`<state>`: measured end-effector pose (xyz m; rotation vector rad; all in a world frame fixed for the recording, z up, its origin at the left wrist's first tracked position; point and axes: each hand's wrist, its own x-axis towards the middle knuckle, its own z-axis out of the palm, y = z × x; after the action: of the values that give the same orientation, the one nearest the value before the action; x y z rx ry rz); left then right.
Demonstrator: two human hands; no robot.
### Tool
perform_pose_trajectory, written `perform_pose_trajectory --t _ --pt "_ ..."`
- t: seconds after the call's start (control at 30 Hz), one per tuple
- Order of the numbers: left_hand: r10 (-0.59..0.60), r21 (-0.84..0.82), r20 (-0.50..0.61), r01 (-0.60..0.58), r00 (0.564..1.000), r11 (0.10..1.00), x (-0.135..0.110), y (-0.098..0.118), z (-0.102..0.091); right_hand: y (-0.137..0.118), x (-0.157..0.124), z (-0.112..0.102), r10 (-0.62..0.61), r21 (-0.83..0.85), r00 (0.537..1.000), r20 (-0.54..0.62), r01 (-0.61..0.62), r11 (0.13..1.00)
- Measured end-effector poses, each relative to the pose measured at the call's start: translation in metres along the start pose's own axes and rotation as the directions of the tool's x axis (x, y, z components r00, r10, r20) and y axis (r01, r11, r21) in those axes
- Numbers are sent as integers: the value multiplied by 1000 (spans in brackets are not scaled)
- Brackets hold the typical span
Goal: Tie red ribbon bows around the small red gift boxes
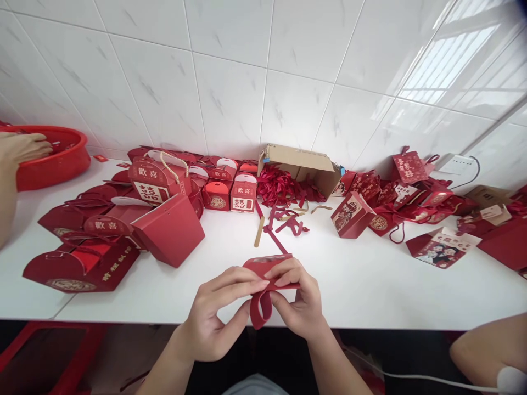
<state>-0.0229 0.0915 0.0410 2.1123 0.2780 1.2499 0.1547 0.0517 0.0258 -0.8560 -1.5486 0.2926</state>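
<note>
The box (251,265) was located at the front edge of the table (230,247), between the two hands, with a ribbon (256,317) looped on its near side. The loop hung downward, level with the table edge.

The left hand (220,312) lay to the left of the loop. Its index and middle fingers were extended, pressed together, with the tips on top of the ribbon; its thumb stood against the side of the loop, so that the ribbon was pinched. The right hand (297,296) gripped the box: its fingers were bent over the upper face and its thumb was set below, beside the loop. The hidden fingertips could not be made out.

Beyond the box, loose strips (290,224) lay on the table in front of a carton (298,153). The carton was tipped on its side, and a ribbon heap (278,186) spilled from its mouth.

Finished boxes (164,227) were stacked at left; one carried a rope handle (171,164). At right, a photo box (442,249) lay on its side, near a pile (424,200) of red boxes against the tiled wall (230,99).

At far left, a co-worker's hand (31,145) was over the rim of a red basin (57,171).
</note>
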Motion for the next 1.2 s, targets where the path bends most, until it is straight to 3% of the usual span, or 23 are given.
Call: perform_pose_trajectory --t 0.17,0.3,0.7,0.8,0.97,1.2 --pt "-74 -140 -10 72 997 988 -2 -3 -1 -2 0 0 -32 4 999 -5 32 999" --pt "-113 -84 -3 113 994 990 -1 -6 -5 -1 -1 -2 -32 37 999 18 31 999" --pt "42 54 40 -45 998 998 -4 -10 -2 -4 -4 -4 -68 90 998 -4 68 994" --pt "44 99 3 -44 999 994 -7 -11 1 -3 -8 -3 4 142 1000 -4 -4 990" --pt "31 152 -29 -26 999 988 -11 -15 3 -3 -13 0 217 248 970 111 -238 939" --pt "-42 82 -53 46 998 996 -15 -17 7 -2 -17 5 216 300 976 15 -211 930"
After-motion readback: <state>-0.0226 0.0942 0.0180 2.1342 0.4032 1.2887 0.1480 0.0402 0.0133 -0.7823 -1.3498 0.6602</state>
